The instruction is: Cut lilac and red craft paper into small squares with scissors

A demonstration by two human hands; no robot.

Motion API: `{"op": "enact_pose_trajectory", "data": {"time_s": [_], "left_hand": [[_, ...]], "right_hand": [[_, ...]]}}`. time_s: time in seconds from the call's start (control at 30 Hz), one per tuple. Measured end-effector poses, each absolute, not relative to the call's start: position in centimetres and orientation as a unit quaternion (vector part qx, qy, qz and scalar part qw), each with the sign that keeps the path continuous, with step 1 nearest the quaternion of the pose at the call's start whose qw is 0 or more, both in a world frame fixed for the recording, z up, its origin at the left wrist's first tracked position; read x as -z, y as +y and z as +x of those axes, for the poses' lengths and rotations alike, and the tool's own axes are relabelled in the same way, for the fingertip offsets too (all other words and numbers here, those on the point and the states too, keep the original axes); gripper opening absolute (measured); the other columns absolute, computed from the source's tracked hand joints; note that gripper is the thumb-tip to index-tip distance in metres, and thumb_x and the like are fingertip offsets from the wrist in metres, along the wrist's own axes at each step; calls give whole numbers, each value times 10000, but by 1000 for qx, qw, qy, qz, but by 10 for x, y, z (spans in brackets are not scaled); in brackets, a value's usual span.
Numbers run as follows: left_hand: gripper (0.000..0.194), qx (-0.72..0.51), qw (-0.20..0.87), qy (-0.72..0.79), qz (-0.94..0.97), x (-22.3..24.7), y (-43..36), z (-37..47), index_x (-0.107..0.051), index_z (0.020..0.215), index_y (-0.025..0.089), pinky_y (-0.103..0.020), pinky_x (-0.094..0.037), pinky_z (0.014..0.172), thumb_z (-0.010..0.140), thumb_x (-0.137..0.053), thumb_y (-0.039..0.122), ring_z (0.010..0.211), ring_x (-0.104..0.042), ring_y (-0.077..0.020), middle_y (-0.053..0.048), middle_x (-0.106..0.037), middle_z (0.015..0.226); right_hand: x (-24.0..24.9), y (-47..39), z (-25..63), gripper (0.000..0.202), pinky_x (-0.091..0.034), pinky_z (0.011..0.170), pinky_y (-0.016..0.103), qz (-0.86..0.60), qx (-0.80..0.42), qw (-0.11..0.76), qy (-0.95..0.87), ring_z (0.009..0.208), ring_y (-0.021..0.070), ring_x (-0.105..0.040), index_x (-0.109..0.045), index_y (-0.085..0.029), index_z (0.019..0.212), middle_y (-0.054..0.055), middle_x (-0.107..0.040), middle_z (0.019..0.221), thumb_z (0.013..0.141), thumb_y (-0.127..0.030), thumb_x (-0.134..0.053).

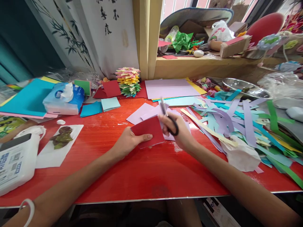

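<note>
One pair of scissors (163, 107), one red paper (147, 130) in hand, one tissue pack (62, 100), one metal bowl (246, 87), two stacks of blue squares (91, 109); the left hand (126, 138) is clamped on the red paper above the table (132, 176), thumb on top; the right hand (180, 130), partly blurred, curls round the scissors beside the paper's right edge.

blue tissue pack (62, 104), bamboo-painted hanging (94, 41), shiny metal dish (257, 92)
</note>
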State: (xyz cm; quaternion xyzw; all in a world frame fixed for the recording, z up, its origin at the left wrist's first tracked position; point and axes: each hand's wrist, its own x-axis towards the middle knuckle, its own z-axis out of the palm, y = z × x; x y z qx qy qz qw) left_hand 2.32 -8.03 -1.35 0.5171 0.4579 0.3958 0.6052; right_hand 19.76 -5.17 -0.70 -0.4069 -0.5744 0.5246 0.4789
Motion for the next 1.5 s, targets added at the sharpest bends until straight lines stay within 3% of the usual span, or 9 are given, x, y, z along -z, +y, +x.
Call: {"op": "enact_pose_trajectory", "data": {"time_s": [0.17, 0.3, 0.47, 0.57, 0.77, 0.93, 1.2, 1.37, 1.5], "left_hand": [[171, -421, 597, 453, 511, 9, -77, 24, -645, 718, 131, -286, -516, 636, 656, -699, 281, 656, -634, -175, -49, -687, 706], [151, -429, 594, 455, 506, 9, -76, 23, -649, 689, 131, -272, -514, 624, 679, -683, 277, 617, -629, -158, -43, -678, 672], [164, -437, 601, 466, 480, 11, -73, 22, -644, 761, 129, -263, -516, 588, 672, -686, 260, 611, -625, -149, -39, -681, 736], [214, -444, 610, 470, 459, 11, -72, 22, -635, 807, 123, -249, -523, 594, 673, -689, 282, 638, -625, -143, -46, -679, 786], [254, -429, 607, 485, 461, 14, -71, 22, -627, 828, 118, -234, -513, 575, 676, -682, 314, 639, -611, -135, -54, -669, 807], [235, -409, 596, 503, 474, 14, -72, 22, -615, 731, 110, -228, -484, 519, 683, -671, 334, 530, -573, -113, -38, -645, 682], [232, -421, 586, 498, 481, 9, -70, 21, -594, 758, 125, -210, -433, 426, 680, -677, 327, 472, -552, -109, -14, -622, 608], [229, -376, 587, 498, 515, 7, -73, 22, -591, 694, 130, -227, -414, 409, 684, -663, 348, 428, -521, -111, -11, -603, 547], [292, -348, 513, 549, 560, 9, -70, 21, -591, 702, 132, -255, -423, 435, 684, -642, 420, 456, -518, -126, -22, -606, 572]], "right_hand": [[-10, -18, 257, 268, -211, 465, 305, -385, -498, 660, -410, 449, 28, -340, -459, -217, 610, -65, -374, 530, 780, -424, -477], [-11, -1, 316, 410, -225, 501, 355, -377, -535, 689, -312, 496, 19, -419, -521, -205, 533, -27, -432, 514, 805, -434, -318], [-12, 6, 341, 236, -220, 486, 351, -461, -549, 650, -251, 519, 31, -474, -538, -178, 529, -10, -499, 523, 719, -318, -539], [-17, 8, 342, 241, -208, 483, 363, -614, -431, 558, -355, 507, 67, -489, -550, -156, 583, 20, -531, 529, 679, -375, -579], [-22, 5, 338, 410, -355, 604, 378, -832, -74, 135, -533, 809, 289, -578, -585, -150, 851, 162, -633, 831, 668, -516, -599], [-25, -10, 314, 587, -378, 791, 402, -810, 62, 153, -563, 1080, 326, -447, -382, -83, 1185, 211, -490, 1170, 704, -354, -581], [-13, -30, 266, 255, -375, 845, 473, -658, -20, 141, -739, 1068, 336, -459, -571, -124, 1000, 179, -544, 1108, 760, -204, -537], [-1, -50, 216, 214, -521, 667, 333, -398, -547, 230, -700, 777, 186, -644, -550, -182, 1002, 73, -649, 877, 854, -314, -467], [9, -59, 199, 151, -525, 549, 256, -375, -657, 274, -594, 572, 142, -650, -544, -158, 802, 8, -613, 582, 863, -270, -462]]}}
